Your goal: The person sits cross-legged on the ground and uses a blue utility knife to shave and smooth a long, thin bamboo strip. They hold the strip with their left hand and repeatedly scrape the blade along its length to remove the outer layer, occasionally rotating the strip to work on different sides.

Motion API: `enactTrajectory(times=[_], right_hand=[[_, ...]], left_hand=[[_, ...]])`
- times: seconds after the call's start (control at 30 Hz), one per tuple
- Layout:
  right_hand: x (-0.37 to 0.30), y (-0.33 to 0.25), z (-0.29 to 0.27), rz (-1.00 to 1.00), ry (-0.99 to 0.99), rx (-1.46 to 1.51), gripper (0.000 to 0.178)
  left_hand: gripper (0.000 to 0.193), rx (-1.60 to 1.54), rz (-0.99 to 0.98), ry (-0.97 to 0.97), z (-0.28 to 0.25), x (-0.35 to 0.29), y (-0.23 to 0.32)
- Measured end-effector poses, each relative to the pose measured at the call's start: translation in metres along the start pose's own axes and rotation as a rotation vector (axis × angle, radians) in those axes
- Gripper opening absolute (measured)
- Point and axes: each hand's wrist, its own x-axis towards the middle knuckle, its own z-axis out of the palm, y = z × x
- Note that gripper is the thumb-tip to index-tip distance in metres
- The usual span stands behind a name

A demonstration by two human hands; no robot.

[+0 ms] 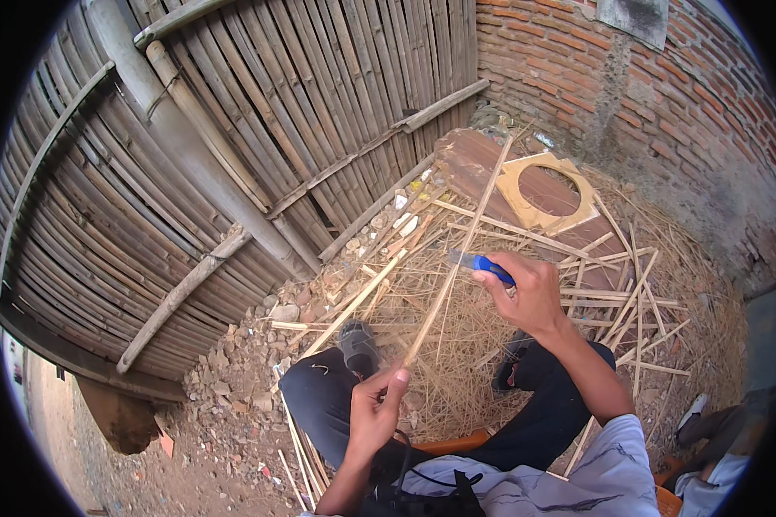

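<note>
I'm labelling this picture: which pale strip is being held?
The long strip slanting up from the left hand past the blue knife; the other strips lie unheld.

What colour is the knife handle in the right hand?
Blue: the knife handle, partly covered by the right hand, shows in the head view, the only one.

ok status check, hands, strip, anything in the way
Left hand gripping strip, near end. Right hand holding blue knife, blade at strip. Shavings and loose strips around, none seen blocking blade.

Long pale strip (pixel 441 302), slanting, blue-handled knife (pixel 493 268) crossing it
</note>
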Motion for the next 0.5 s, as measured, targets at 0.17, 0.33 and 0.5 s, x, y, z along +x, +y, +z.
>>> enactTrajectory(times=[0.17,0.33,0.5], right_hand=[[0.011,0.031,0.003,0.103,-0.064,-0.065,0.035],[0.038,0.093,-0.001,0.235,-0.055,-0.187,0.043],[0.069,0.146,-0.014,0.383,-0.03,-0.273,0.043]], left_hand=[[0.035,0.014,-0.05,-0.041,-0.012,-0.009,-0.025],[0.045,-0.034,-0.122,-0.087,-0.016,-0.018,-0.036],[0.049,-0.054,-0.214,-0.084,-0.025,-0.013,-0.057]])
